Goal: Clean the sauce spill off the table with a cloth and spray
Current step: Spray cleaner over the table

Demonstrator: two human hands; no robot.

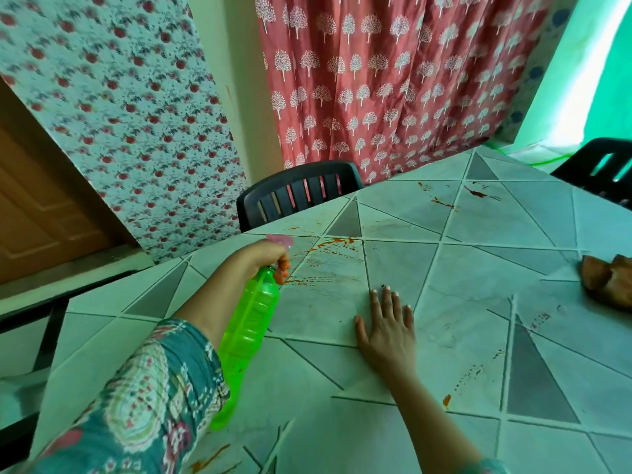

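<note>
My left hand [258, 256] grips the pink-and-orange trigger head of a green spray bottle [248, 328], held tilted above the table with its nozzle toward the far side. My right hand [388, 325] rests flat on the table [478, 268], fingers straight and spread. Orange-red sauce smears [333, 242] lie just beyond the bottle's nozzle. More sauce marks [444, 201] streak the far part of the table, and a drop [446, 400] sits to the right of my right forearm. A crumpled brown cloth [608, 280] lies at the table's right edge, apart from both hands.
The table has a grey and pale triangle-patterned top. A black plastic chair [297, 193] stands at the far side and another chair [602, 169] at the far right. Patterned curtains hang behind. A wooden door is at the left.
</note>
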